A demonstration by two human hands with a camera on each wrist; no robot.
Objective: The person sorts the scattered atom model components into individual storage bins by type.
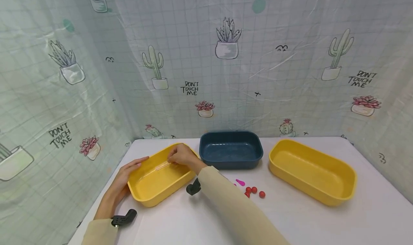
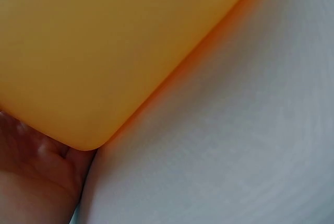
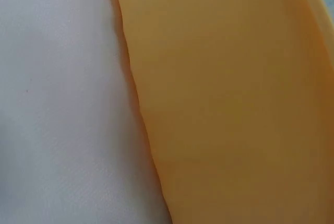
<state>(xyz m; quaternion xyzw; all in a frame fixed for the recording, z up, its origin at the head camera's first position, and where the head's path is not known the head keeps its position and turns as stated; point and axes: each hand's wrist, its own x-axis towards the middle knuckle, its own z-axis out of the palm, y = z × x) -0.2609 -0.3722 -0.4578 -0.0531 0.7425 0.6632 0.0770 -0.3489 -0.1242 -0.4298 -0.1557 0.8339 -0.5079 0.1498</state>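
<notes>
At the left of the table stands a yellow plastic bin (image 1: 151, 198), set at a slant. My left hand (image 1: 122, 180) lies along its left outer wall in the head view, fingers fairly straight and touching near the rim; in the left wrist view part of the palm (image 2: 39, 166) shows beside the bin's corner. Over the bin's inside, my right hand (image 1: 184, 155) has curled fingers and pinches a thin pale stick (image 1: 162, 166), whose exact kind is too small to tell. The right wrist view shows only the bin's yellow wall (image 3: 224, 98), with no fingers in sight.
A dark blue bin (image 1: 230, 164) stands at the back middle, and a second yellow bin (image 1: 300, 182) at the right. Several small red balls (image 1: 254, 190) and a pink piece (image 1: 240, 182) lie on the white table (image 1: 180, 223), partly behind my right forearm.
</notes>
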